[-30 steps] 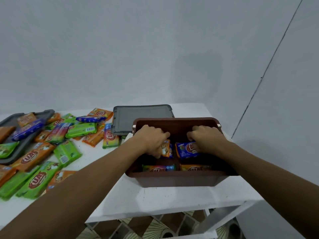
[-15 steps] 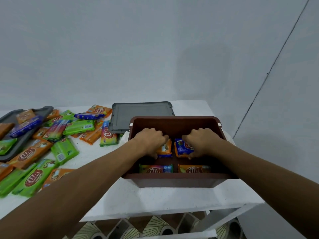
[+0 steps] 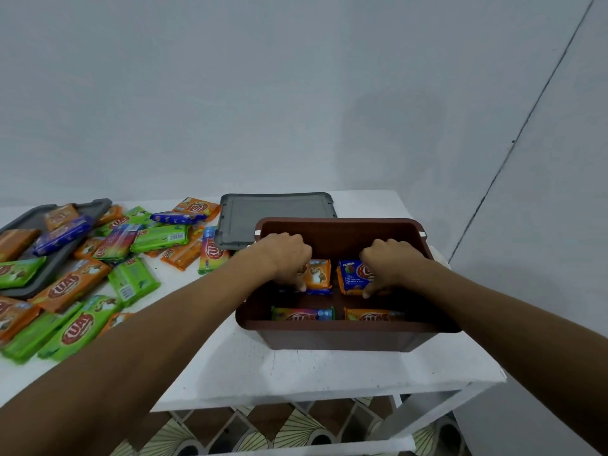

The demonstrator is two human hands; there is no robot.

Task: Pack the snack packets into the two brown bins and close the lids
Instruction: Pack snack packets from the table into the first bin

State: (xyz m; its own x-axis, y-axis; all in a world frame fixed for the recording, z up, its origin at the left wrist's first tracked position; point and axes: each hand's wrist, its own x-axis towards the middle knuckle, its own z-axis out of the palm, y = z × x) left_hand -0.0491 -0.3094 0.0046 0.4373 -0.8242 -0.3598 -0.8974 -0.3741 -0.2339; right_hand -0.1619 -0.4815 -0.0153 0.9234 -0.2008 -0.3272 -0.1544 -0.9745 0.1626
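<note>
Step in hand, as I judge it: filling the first bin (image 3: 339, 339), an open brown tub at the right end of the white table (image 3: 296, 373). Both hands are down inside it. Left hand (image 3: 284, 256): fingers curled, tips pressed on an orange packet (image 3: 318, 276) standing on edge against the far side. Right hand (image 3: 391, 263): likewise curled, clamped on a blue packet (image 3: 353, 278) just beside the orange one. Two more packets lie along the near wall, one multicoloured (image 3: 302, 314), one orange (image 3: 373, 314). Grey lid (image 3: 276, 215): flat on the table, behind the bin and touching its far rim. Loose packets (image 3: 82, 274): a large heap at the left, some on a second grey lid (image 3: 39, 213). Second bin: not in view. Next move, by my reckoning: let go of both packets so they stay upright, then reach left for more; much remains before any lid goes on.
</note>
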